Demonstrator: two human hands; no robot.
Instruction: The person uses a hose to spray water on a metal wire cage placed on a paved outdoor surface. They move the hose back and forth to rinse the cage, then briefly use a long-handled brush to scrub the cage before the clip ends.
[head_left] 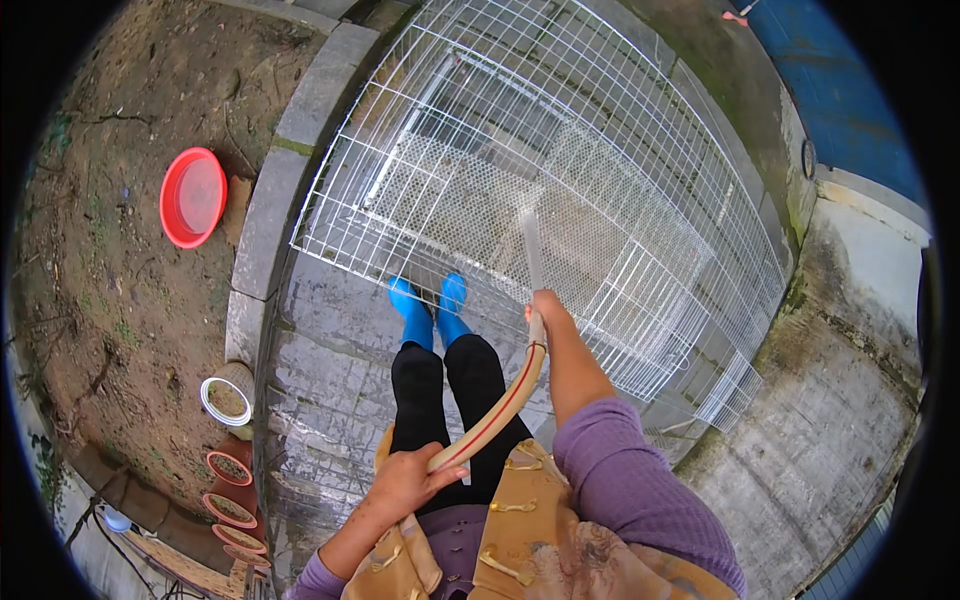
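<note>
My right hand (546, 310) grips the end of a beige hose with a red stripe (505, 405), and a stream of water (530, 240) runs from it onto the mesh floor inside a white wire cage (640, 140). Lower down, my left hand (408, 476) holds the same hose across my thighs. The cage spreads over wet paving in front of me, its near edge by my blue boots (452, 292).
A dirt strip with a red basin (188, 197), a white-rimmed pot (226, 400) and several terracotta pots (229, 470) lies left of a concrete kerb (320, 85). A blue panel (830, 90) stands at top right, above a stained concrete slab (800, 400).
</note>
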